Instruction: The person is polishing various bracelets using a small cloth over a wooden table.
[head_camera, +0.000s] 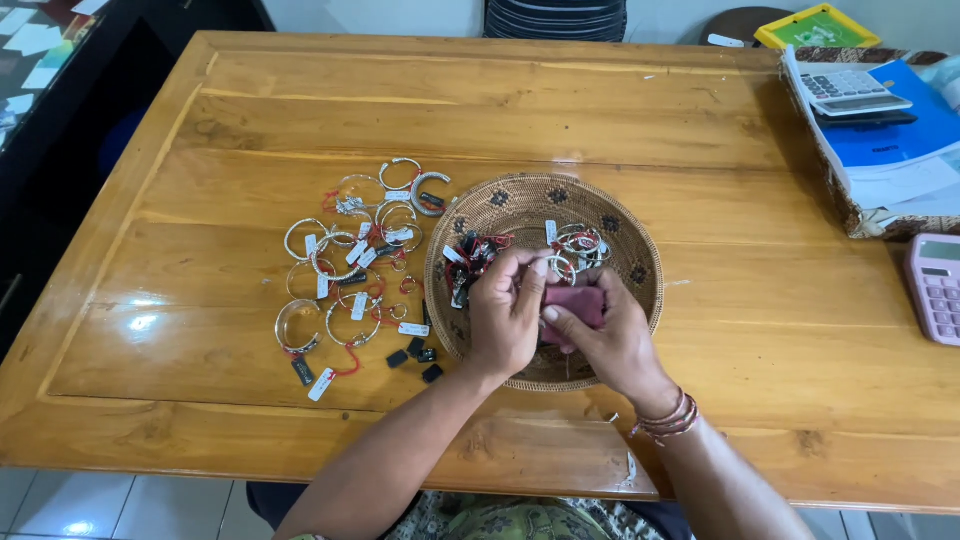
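While both hands work close together over the near half of a round woven basket (640, 290), the right hand (607, 335) is clenched around a folded dark-red cloth (577, 303), thumb pressed on its top. The left hand (505, 315) has its fingertips pinched on something small and silvery just above the cloth; what exactly it grips is too small to tell. Inside the basket, beyond the fingers, lie more silver bangles with tags and red strings (578, 243) and a darker tangle of tagged pieces (468, 262). Left of the basket, on the wooden bench (300, 120), a spread of silver bangles with white tags (350, 260) lies loose, with a few small black tags (415, 353) near its front edge. A pink calculator (937, 287) sits at the bench's right edge.
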